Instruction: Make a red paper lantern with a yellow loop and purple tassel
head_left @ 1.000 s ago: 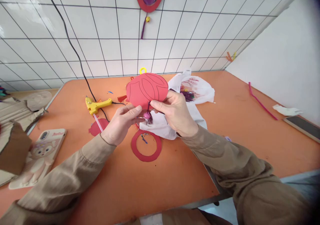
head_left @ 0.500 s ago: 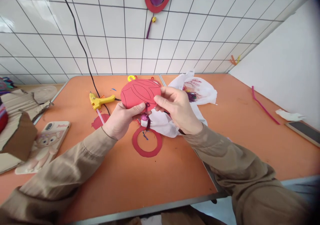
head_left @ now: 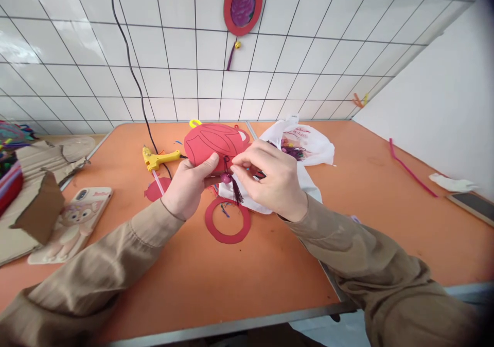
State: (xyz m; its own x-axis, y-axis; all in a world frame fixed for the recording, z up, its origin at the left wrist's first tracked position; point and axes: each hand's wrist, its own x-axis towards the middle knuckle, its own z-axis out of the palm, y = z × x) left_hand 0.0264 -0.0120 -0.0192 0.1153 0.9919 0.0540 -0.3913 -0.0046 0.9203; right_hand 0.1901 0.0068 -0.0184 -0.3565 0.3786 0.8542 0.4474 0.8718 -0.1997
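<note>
My left hand (head_left: pixel 193 185) grips a red foam piece (head_left: pixel 208 144) with dark petal-like lines drawn on it, thumb on the front face. From its lower edge, near my left thumb, hangs a tassel (head_left: pixel 236 188) with a dark cord and a purple bead (head_left: pixel 226 178). My right hand (head_left: pixel 272 175) is closed in a pinch just right of the cord; whether the fingertips hold the cord is hidden. On the table below lies a red foam ring (head_left: pixel 210 226) with bits of coloured scrap inside it.
Left of my hands lie a yellow glue gun (head_left: pixel 160 158), a red foam piece (head_left: pixel 154 190), a phone in a cartoon case (head_left: pixel 83 216) and torn cardboard (head_left: pixel 40 203). Behind my right hand is a white plastic bag (head_left: pixel 318 144). A red-framed ornament (head_left: pixel 230 7) hangs on the tiled wall.
My right hand has let go of the foam piece's right edge and moved down beside the tassel cord, fingertips pinched. The tassel now leans to the right. My left hand keeps its grip.
</note>
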